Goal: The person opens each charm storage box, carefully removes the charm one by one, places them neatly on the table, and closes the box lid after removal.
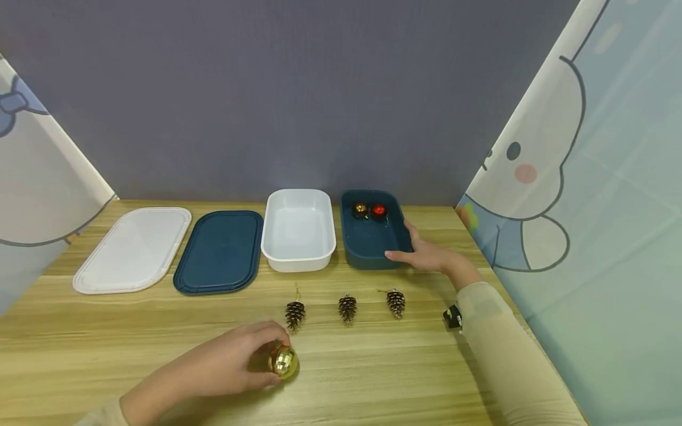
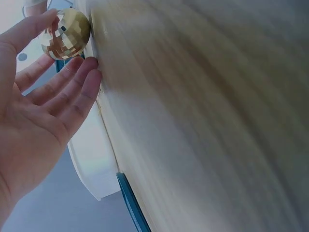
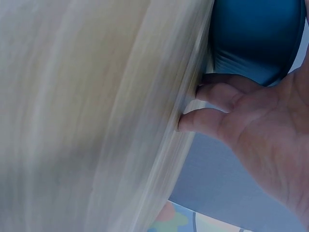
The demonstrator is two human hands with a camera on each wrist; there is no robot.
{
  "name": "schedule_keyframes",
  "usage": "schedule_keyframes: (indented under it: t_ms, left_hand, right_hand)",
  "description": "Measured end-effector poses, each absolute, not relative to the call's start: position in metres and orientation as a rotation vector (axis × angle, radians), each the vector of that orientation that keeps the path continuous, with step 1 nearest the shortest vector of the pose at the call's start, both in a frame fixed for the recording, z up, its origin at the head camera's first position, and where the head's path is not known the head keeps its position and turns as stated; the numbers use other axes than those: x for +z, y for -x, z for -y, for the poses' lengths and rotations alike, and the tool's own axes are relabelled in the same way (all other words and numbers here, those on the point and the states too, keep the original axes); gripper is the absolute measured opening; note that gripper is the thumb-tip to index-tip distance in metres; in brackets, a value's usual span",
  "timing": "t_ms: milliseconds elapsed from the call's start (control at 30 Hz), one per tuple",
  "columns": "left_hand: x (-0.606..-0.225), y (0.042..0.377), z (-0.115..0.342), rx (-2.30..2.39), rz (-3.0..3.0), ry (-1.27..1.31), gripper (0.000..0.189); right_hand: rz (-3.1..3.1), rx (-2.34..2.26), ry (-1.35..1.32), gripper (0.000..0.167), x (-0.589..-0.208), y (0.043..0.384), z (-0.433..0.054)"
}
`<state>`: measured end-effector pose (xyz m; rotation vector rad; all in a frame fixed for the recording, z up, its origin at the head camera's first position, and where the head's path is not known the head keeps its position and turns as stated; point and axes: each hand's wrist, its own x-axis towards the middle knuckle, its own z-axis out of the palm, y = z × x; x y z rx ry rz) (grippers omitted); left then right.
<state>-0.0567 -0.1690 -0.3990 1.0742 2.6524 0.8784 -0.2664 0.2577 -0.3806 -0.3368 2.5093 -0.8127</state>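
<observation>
Resting between thumb and fingertips, the gold ball (image 1: pixel 284 362) is held by the left hand (image 1: pixel 237 360) near the leftmost pinecone (image 1: pixel 295 316); the front right corner of the blue box (image 1: pixel 373 240) is touched by the spread right hand (image 1: pixel 430 255).

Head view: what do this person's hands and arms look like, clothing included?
The left hand and right hand are bare. The right sleeve is long and pale cream, with a small black object beside it; a similar left sleeve shows at the bottom edge.
</observation>
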Motion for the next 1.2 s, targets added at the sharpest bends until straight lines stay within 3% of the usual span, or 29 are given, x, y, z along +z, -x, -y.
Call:
schedule_keyframes:
  t_ms: [233,500,833,1200]
  left_hand:
    - [-0.3975,0.0588,0.1706,0.905,-2.633,-1.056,0.033]
    - [-0.3978,0.0586,0.1695,0.912,-2.631,-1.048,0.044]
    - [-0.3997,0.0605,0.1685,0.94,-2.605,-1.054,0.034]
    - [-0.399,0.0604,0.1694,0.919,-2.615,-1.011,0.051]
  right_hand:
    - [-2.512,-0.815,0.329,0.122,-0.3802,0.2657,-0.258]
    - [-2.504,-0.835,0.322,0.122,-0.3822,0.2658,-0.2593]
    - [-2.506,-0.835,0.331,0.122,-0.3853,0.2676,-0.2588]
    - [-2.515,-0.839,0.327,0.123,-0.3832,0.2661,-0.2579]
